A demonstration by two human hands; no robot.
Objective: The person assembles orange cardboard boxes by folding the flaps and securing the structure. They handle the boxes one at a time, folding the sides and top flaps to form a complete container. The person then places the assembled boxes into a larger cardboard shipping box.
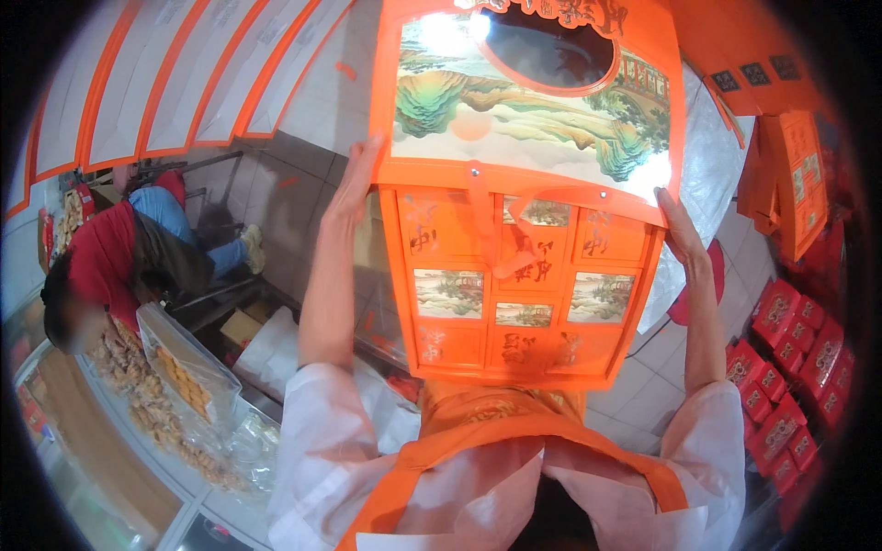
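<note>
A large orange gift box (404,239) is held up in front of my chest. Its raised lid (514,119) has a painted green landscape and an oval window. Below the lid, the box front shows several orange compartments with landscape panels. An orange ribbon (478,216) hangs from the lid across them. My left hand (360,174) grips the left edge near the lid's lower corner, most of its fingers hidden behind it. At the opposite edge, my right hand (678,220) holds the lid's lower right corner, its fingers partly hidden.
Orange-edged white panels (175,83) stand in a row at the upper left. Below them, a person in red (101,253) bends over a counter holding brown food pieces (152,395) and a clear-walled container (188,367). Stacked red boxes (781,422) and an orange box (797,184) are at the right.
</note>
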